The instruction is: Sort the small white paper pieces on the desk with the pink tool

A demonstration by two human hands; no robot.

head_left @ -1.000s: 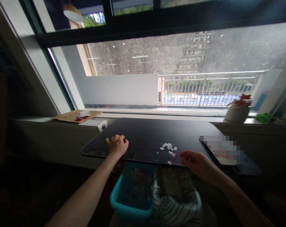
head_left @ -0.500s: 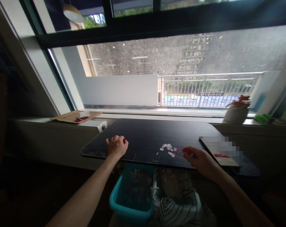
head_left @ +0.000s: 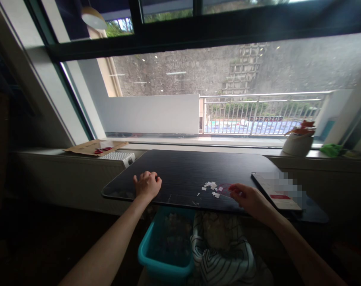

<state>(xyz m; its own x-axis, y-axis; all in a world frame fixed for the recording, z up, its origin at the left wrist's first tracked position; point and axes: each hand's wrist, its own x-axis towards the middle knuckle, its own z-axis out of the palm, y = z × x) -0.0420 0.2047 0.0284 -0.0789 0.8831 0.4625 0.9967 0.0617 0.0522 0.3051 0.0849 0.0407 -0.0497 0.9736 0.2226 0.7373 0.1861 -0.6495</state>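
Paper scraps (head_left: 212, 186) lie clustered on the table (head_left: 180, 167), just beside the right hand (head_left: 249, 199), which pinches a small reddish piece (head_left: 226, 190). Left hand (head_left: 147, 185) rests loosely curled, holding nothing. Below the table's near edge, a teal bin (head_left: 165, 258) holds scraps; those on the table look uncleared.

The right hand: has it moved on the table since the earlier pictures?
Yes. The right hand has slid forward from the table's near edge towards the heap of small white scraps; its fingers now lie beside the heap.

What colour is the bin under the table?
The bin is teal blue, seen best in the head view, just below the table edge.
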